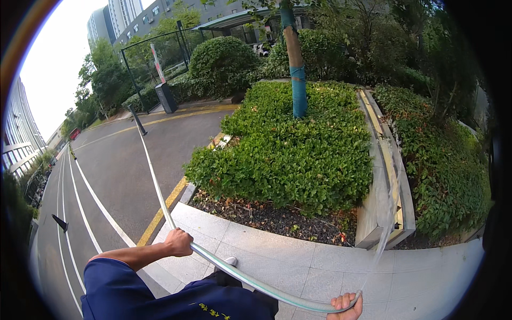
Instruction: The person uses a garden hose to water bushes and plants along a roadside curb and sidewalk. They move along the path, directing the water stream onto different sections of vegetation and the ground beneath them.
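Observation:
A pale, green-tinted hose [256, 285] runs across in front of my body. My left hand [178, 242] is closed round it on the left. Beyond that hand, a whitish length continues up and away over the road toward a dark post; it looks like more of the hose. My right hand [345, 306] grips the hose near its end at the lower edge. From there a clear stream of water [383, 240] shoots up and away, passing in front of the planter wall [372, 213] toward the ivy-like shrubs [442, 176] on the right.
A leafy green hedge bed [288, 144] with a wrapped tree trunk [298, 90] lies ahead. Pale paving [282, 248] is underfoot, and a yellow-edged curb borders the road [106, 176]. A dark post [137, 120] and a barrier box [166, 97] stand farther off.

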A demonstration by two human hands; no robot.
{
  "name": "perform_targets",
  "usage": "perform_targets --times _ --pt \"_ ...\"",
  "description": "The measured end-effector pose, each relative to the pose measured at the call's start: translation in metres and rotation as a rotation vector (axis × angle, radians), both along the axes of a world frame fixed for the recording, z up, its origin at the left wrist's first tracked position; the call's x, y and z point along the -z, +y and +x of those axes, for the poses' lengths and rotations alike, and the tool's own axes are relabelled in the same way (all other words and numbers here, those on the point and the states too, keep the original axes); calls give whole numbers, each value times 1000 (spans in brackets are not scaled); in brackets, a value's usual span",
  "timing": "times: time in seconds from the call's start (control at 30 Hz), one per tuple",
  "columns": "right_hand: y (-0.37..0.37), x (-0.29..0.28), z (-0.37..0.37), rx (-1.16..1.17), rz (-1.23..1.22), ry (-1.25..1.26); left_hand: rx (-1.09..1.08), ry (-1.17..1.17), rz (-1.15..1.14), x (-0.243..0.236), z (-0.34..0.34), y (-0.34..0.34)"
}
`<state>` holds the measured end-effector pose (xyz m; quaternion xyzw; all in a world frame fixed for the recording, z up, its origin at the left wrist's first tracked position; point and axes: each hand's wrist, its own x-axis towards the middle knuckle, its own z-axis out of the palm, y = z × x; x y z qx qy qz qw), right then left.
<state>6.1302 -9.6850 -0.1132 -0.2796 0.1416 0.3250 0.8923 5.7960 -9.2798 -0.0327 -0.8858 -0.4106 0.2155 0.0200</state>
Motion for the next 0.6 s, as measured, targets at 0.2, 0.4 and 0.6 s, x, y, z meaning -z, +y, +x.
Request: perform_targets --times 0.2,0.4,0.6 --pt "-46 -40 34 55 226 -139 94 -57 -129 -13 53 -7" --pt "47 -63 15 314 19 88 194 -170 -94 16 58 72" --pt "116 -93 -5 299 20 100 116 -339 -44 21 42 131"
